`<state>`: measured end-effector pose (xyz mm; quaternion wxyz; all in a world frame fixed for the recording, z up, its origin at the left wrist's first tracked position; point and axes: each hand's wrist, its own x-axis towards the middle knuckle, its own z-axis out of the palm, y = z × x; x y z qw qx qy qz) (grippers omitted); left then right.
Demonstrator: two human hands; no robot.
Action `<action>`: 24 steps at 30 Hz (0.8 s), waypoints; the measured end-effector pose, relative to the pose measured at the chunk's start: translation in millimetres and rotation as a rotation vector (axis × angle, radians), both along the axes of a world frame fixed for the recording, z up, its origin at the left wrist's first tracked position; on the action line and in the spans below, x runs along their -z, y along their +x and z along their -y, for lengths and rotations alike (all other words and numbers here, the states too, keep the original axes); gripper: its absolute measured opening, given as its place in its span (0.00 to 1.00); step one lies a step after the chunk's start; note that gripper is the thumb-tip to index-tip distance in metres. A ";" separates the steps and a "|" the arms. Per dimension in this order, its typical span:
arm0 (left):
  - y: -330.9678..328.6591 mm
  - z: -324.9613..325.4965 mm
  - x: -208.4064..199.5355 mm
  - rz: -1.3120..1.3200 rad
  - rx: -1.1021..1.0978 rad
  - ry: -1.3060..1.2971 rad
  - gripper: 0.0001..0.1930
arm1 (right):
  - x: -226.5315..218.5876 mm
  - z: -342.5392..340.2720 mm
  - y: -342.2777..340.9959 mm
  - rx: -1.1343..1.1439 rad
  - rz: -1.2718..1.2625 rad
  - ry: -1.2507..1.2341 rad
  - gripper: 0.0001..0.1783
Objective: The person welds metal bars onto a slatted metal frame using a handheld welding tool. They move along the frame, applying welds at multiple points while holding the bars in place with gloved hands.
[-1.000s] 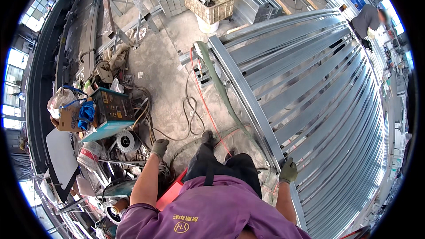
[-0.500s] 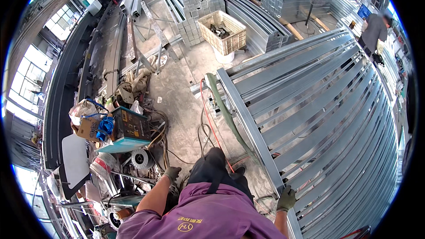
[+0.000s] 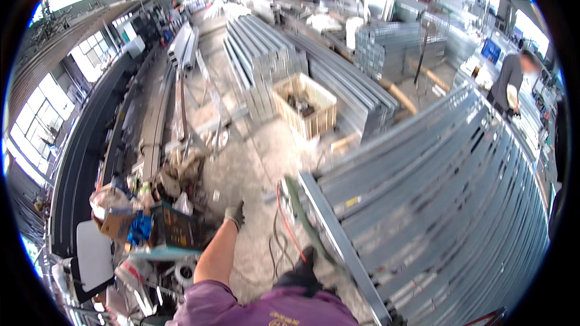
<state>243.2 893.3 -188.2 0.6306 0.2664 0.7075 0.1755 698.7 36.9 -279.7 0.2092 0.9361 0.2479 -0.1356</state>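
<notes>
My left hand (image 3: 235, 214), in a grey-green work glove, is stretched forward above the concrete floor. It holds nothing; its fingers look loosely apart, though motion blurs them. At the lower edge only a dark bit of my gloved right hand (image 3: 396, 317) shows, beside the end rail of a large galvanized metal frame (image 3: 344, 235); its fingers are hidden. The frame has many parallel slats and fills the right side. A green hose (image 3: 300, 208) and a red cable (image 3: 290, 232) run down beside its near-left corner.
At left stands a welding machine (image 3: 175, 226) with a cardboard box, bags and cables around it. Ahead are a cream plastic crate (image 3: 305, 108) with metal parts and stacked steel tubes (image 3: 263, 54). A person (image 3: 507, 81) in dark clothes stands beyond the frame's far right corner.
My view has tilted up and shows more of the hall. My left arm has swung forward and up. My right hand has slipped almost out of view at the lower edge.
</notes>
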 end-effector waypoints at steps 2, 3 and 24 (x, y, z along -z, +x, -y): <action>-8.6 -49.5 -33.5 -0.112 -0.036 0.021 0.37 | -32.9 -77.7 -35.4 0.196 -0.171 0.301 0.25; -8.0 -72.4 -30.3 -0.129 -0.031 0.081 0.40 | -56.6 -127.3 -37.1 0.153 -0.232 0.347 0.23; 88.4 -209.5 128.7 0.145 0.709 -0.186 0.17 | -244.3 -556.8 -122.9 0.414 -0.675 0.540 0.30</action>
